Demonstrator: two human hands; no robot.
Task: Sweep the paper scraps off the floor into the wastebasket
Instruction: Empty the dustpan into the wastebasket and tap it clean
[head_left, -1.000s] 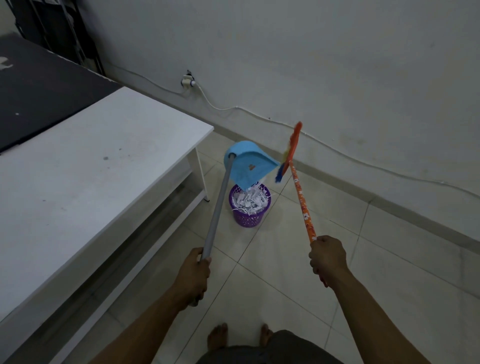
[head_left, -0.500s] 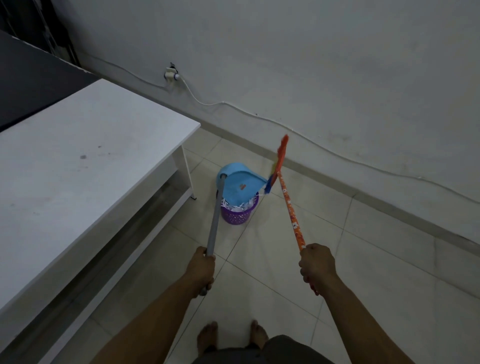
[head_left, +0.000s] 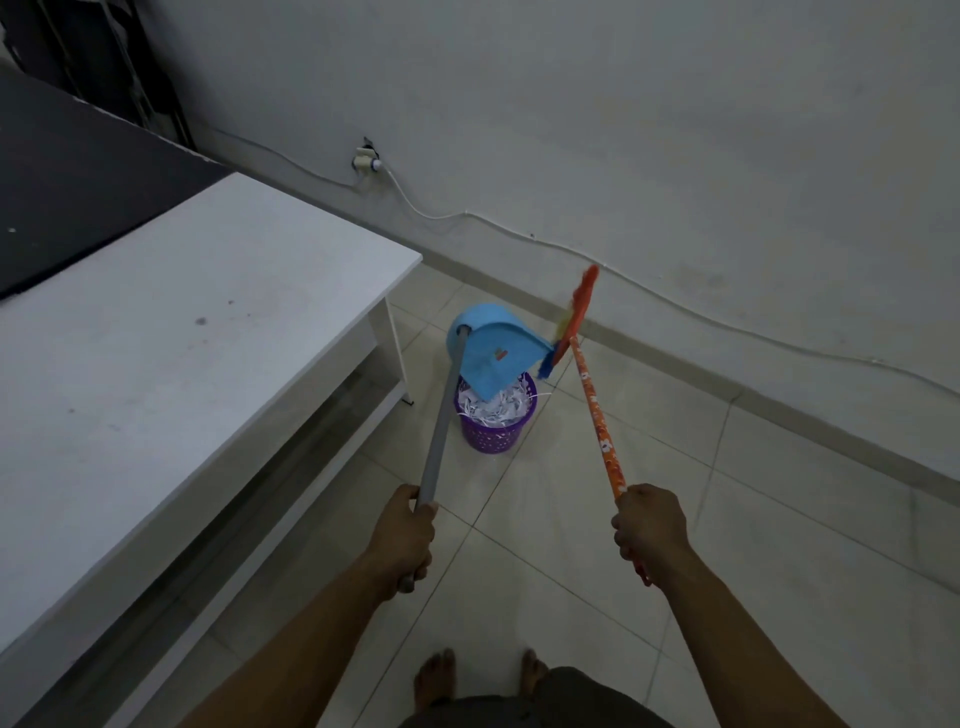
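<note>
While the dustpan hangs tipped over the basket, the step in hand looks like the emptying. Its blue mouth points down into the purple basket, which is heaped to the rim with white scraps.

The left hand is wrapped in a full fist round the near end of the dustpan's grey pole. The right hand is likewise closed tight round the orange stick of the broom. It holds the broom up off the floor, bristles raised at the dustpan's right edge. Whether the two touch cannot be told.

No scraps show on the tiles in view, so the task seems near its end. The next move probably calls for a small shake, or a brush with the bristles, to free any strips clinging inside the pan. The pan would then need lifting clear gently: the basket looks light and so full that strips could spill over the rim.

The basket stands on the floor well ahead of both hands, roughly between the two poles and nearer the left one. It is near the corner leg of a white table on the left.
</note>
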